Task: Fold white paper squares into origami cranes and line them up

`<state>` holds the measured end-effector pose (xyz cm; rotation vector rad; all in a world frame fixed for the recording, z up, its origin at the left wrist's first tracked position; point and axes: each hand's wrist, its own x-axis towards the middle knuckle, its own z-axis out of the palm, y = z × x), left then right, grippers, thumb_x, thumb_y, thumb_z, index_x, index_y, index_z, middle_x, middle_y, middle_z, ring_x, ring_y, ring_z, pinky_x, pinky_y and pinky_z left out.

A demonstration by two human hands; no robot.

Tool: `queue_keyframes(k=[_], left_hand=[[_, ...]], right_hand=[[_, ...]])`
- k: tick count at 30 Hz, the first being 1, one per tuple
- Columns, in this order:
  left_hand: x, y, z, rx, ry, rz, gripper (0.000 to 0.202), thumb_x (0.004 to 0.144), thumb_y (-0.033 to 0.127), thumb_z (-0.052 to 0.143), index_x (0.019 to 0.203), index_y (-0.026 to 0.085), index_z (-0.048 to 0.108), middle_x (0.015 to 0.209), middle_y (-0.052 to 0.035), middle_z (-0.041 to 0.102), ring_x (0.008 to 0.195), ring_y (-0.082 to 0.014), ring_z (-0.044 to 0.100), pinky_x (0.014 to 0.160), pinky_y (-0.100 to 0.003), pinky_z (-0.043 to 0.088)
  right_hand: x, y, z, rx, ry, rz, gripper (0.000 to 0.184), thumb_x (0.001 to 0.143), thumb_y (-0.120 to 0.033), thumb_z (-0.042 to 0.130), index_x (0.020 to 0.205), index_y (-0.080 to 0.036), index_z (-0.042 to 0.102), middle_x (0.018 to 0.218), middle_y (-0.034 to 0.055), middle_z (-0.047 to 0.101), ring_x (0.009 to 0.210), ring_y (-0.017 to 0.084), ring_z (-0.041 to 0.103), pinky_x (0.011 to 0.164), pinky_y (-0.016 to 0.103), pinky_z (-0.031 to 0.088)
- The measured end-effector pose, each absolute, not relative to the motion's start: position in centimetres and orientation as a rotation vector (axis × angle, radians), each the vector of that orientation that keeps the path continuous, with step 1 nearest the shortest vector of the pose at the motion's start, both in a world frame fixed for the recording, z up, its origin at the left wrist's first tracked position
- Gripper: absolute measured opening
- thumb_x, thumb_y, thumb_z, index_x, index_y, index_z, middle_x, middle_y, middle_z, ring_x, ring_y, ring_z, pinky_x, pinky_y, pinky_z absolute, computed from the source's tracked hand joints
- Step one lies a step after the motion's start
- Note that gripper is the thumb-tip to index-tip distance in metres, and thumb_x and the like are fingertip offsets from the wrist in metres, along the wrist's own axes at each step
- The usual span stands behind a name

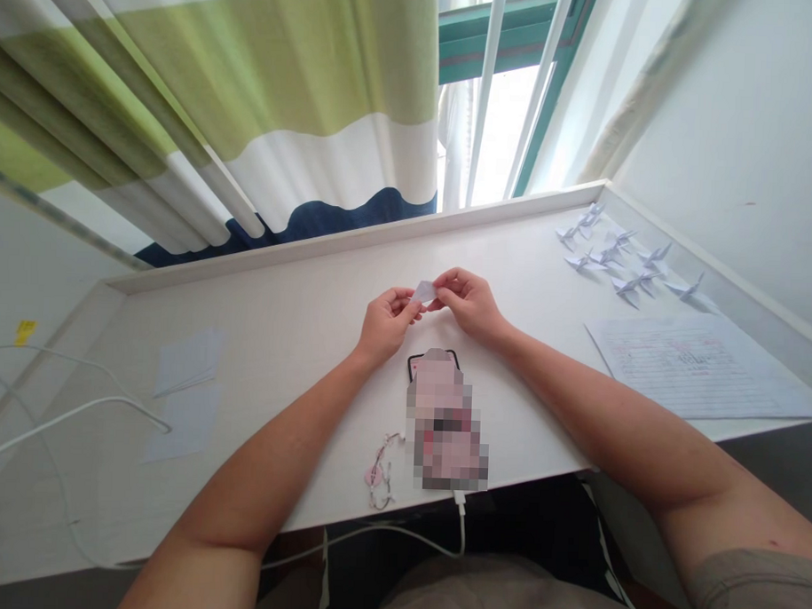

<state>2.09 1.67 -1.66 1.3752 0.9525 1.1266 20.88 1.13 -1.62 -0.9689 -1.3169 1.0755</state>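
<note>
Quietly, both hands meet over the white desk (298, 336), and between their fingertips sits a small folded paper (424, 291). The left hand (384, 326) pinches its lower left side, thumb towards me, fingers curled behind; the right hand (473, 302) nips the right edge between thumb and forefinger — so both sets of fingers are closed on the one piece. Just below the fingers, nearer the person, lies a phone (445, 421), most of its face blurred out, with a white charging cable (459, 504) plugged into its near end. A beaded strap (375, 477) with a pink disc rests beside it, on the left-hand side. Well off to the left of the fingers lie some paper pieces (189, 361), one set nearer the desk's front than the rest, and a pale cord (76, 408) passes over that end. Out to the right, farther from the person than the fingers — a cluster of white folded paper birds (607, 256). Nearer than those, right of the fingers, lies a ruled sheet with writing (683, 367), too small to read. Beyond the fingertips hangs a striped curtain (307, 79).
</note>
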Motion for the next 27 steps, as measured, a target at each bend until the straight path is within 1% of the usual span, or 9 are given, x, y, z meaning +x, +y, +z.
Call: queue_keyframes(k=[3, 7, 11, 14, 17, 20, 22, 25, 27], left_hand=[[1.9, 1.7, -1.6, 1.368, 0.962, 1.116, 0.033, 0.085, 0.041, 0.088, 0.099, 0.015, 0.074, 0.082, -0.0074, 0.08, 0.071, -0.0165, 0.071, 0.073, -0.033, 0.057], [1.8, 1.7, -1.6, 1.357, 0.956, 1.109, 0.029, 0.087, 0.038, 0.086, 0.101, 0.014, 0.077, 0.081, -0.0065, 0.08, 0.068, -0.0158, 0.07, 0.073, -0.033, 0.058], [1.8, 1.9, -1.8, 1.411, 0.957, 1.121, 0.022, 0.091, 0.033, 0.08, 0.106, 0.017, 0.079, 0.079, -0.0039, 0.078, 0.072, -0.0165, 0.069, 0.075, -0.033, 0.057], [1.8, 1.8, -1.9, 1.474, 0.969, 1.117, 0.023, 0.095, 0.029, 0.073, 0.116, 0.019, 0.078, 0.081, -0.003, 0.076, 0.077, -0.0176, 0.07, 0.077, -0.033, 0.055], [1.8, 1.5, -1.7, 1.61, 0.995, 1.18, 0.031, 0.095, 0.024, 0.073, 0.127, 0.023, 0.074, 0.094, -0.0048, 0.076, 0.09, -0.0209, 0.072, 0.087, -0.037, 0.056], [1.6, 1.0, -1.2, 1.907, 1.031, 1.275, 0.028, 0.089, 0.023, 0.081, 0.117, 0.026, 0.077, 0.116, -0.0091, 0.077, 0.115, -0.0277, 0.068, 0.105, -0.046, 0.054], [1.5, 0.8, -1.1, 2.046, 1.02, 1.271, 0.023, 0.087, 0.026, 0.084, 0.11, 0.026, 0.08, 0.121, -0.0107, 0.077, 0.121, -0.0304, 0.065, 0.112, -0.05, 0.051], [1.5, 0.7, -1.1, 2.002, 1.028, 1.241, 0.017, 0.093, 0.034, 0.081, 0.107, 0.025, 0.082, 0.116, -0.011, 0.081, 0.11, -0.0289, 0.071, 0.105, -0.048, 0.056], [1.6, 0.7, -1.2, 1.855, 1.041, 1.238, 0.02, 0.097, 0.041, 0.078, 0.105, 0.024, 0.083, 0.108, -0.0096, 0.084, 0.1, -0.0265, 0.076, 0.1, -0.045, 0.059]], right_hand=[[21.0, 1.2, -1.6, -0.981, -1.308, 1.088, 0.02, 0.084, -0.033, 0.073, 0.097, -0.023, 0.061, 0.084, 0.0016, 0.072, 0.075, 0.02, 0.076, 0.083, 0.045, 0.065], [21.3, 1.2, -1.5, -0.964, -1.304, 1.133, 0.027, 0.082, -0.033, 0.074, 0.104, -0.023, 0.064, 0.084, -0.0004, 0.072, 0.076, 0.02, 0.076, 0.086, 0.044, 0.065], [21.4, 1.0, -1.3, -0.966, -1.345, 1.146, 0.031, 0.087, -0.043, 0.078, 0.107, -0.022, 0.066, 0.084, 0.0009, 0.075, 0.074, 0.019, 0.075, 0.082, 0.042, 0.065], [21.3, 1.0, -1.3, -0.972, -1.366, 1.126, 0.036, 0.086, -0.051, 0.082, 0.103, -0.022, 0.068, 0.081, 0.0014, 0.077, 0.071, 0.018, 0.074, 0.077, 0.04, 0.064], [21.3, 1.2, -1.4, -0.978, -1.336, 1.104, 0.04, 0.083, -0.054, 0.087, 0.098, -0.021, 0.07, 0.078, 0.0013, 0.077, 0.067, 0.018, 0.074, 0.074, 0.039, 0.063], [21.2, 1.4, -1.6, -0.974, -1.284, 1.114, 0.044, 0.079, -0.057, 0.09, 0.095, -0.021, 0.071, 0.077, 0.0022, 0.077, 0.067, 0.019, 0.075, 0.072, 0.038, 0.063], [21.1, 1.4, -1.6, -0.951, -1.25, 1.142, 0.047, 0.077, -0.059, 0.091, 0.093, -0.02, 0.071, 0.078, 0.0035, 0.077, 0.07, 0.019, 0.076, 0.075, 0.04, 0.064], [21.0, 1.3, -1.4, -0.903, -1.237, 1.156, 0.046, 0.081, -0.062, 0.087, 0.094, -0.02, 0.073, 0.082, 0.0047, 0.078, 0.076, 0.02, 0.075, 0.081, 0.042, 0.065], [20.9, 1.2, -1.2, -0.896, -1.278, 1.109, 0.043, 0.085, -0.06, 0.084, 0.099, -0.021, 0.075, 0.083, 0.0038, 0.076, 0.079, 0.019, 0.073, 0.083, 0.041, 0.064]])
